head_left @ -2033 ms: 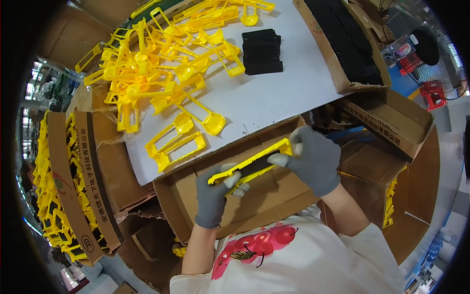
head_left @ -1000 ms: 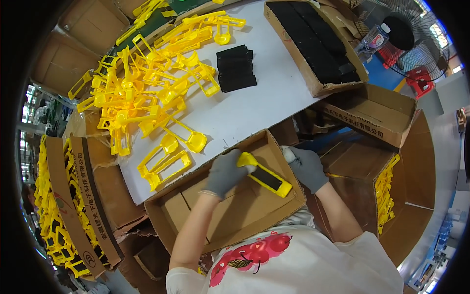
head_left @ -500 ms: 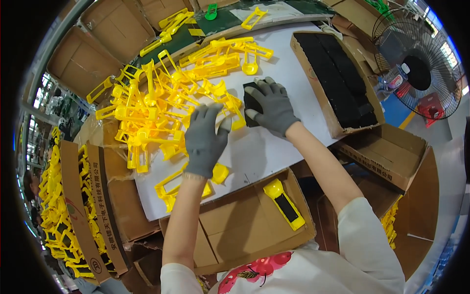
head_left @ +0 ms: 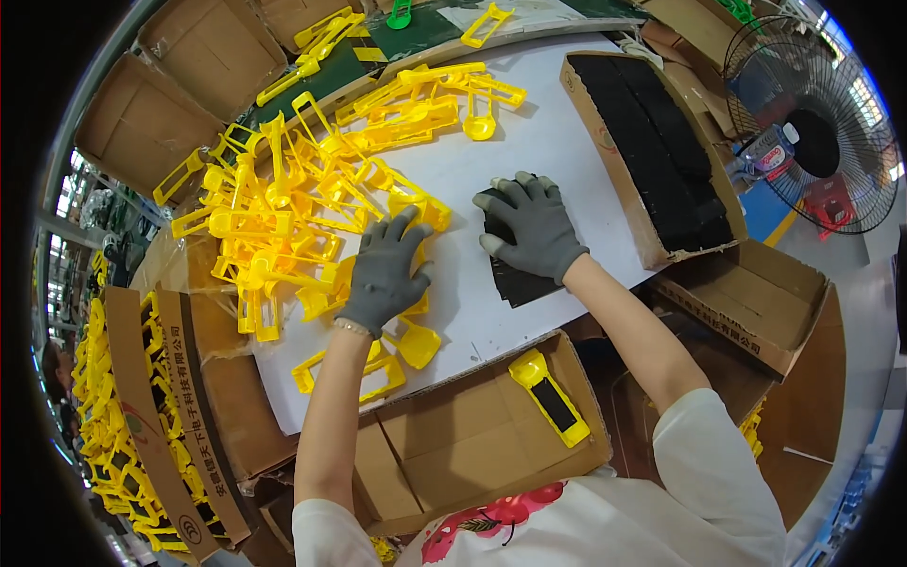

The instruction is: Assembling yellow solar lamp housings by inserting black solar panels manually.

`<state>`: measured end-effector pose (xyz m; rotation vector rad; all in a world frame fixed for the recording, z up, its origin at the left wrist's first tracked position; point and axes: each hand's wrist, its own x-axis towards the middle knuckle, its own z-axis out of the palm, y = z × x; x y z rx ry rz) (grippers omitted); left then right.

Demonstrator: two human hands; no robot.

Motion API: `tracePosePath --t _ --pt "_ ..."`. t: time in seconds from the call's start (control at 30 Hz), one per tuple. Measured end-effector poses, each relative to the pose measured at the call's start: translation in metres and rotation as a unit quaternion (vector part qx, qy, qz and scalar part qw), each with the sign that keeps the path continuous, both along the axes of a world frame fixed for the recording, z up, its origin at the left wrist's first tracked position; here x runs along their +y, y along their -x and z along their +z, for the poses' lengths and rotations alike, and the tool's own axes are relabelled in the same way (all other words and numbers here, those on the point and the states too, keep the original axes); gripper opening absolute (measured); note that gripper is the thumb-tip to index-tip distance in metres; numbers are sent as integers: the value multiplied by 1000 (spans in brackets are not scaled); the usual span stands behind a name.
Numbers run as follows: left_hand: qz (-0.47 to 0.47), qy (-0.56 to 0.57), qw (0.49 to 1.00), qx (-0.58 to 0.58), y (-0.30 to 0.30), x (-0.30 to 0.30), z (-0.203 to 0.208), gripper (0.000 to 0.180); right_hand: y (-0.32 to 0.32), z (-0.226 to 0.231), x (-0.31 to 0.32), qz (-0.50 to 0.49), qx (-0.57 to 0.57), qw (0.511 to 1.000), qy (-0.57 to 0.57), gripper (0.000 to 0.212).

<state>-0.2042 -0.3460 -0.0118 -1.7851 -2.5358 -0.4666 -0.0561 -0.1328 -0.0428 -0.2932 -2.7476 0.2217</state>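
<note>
My left hand point(head_left: 383, 274), in a grey glove with lighter fingertips, lies palm down over the near right edge of a heap of yellow plastic frames point(head_left: 274, 217). Its fingers are stretched and somewhat apart, and the fingertips come close to a yellow piece point(head_left: 423, 210). To the right, my right hand point(head_left: 537, 227), gloved alike, rests on flat black rectangular pieces point(head_left: 521, 287) on the white tabletop. Its thumb lies at their left side and its fingers bend over the far end; the palm hides the middle of them.
A carton point(head_left: 605, 132) packed with black strips stands at the right. One yellow frame with a black insert point(head_left: 553, 399) lies in the open box point(head_left: 472, 444) before me. At far left a carton point(head_left: 142, 406) holds many yellow frames. A fan point(head_left: 811, 142) stands far right.
My right hand has come nearer to me with the black pieces, more of which now show below it. My left hand has lowered onto the yellow frames, its fingers reaching farther forward.
</note>
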Motion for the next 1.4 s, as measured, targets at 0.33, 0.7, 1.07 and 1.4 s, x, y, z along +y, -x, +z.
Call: tracePosePath --t 0.33,0.7,1.07,1.4 --pt "102 -206 973 -34 -29 -81 22 39 -58 51 -17 66 -8 992 105 17" --pt "154 -169 972 53 -50 -44 32 49 -98 26 -31 41 -118 991 55 25" --pt "7 129 982 137 0 21 32 56 -92 38 -44 41 -158 987 12 23" --pt "159 -71 983 -63 -46 -72 105 13 -79 47 -50 38 -250 967 -22 17"
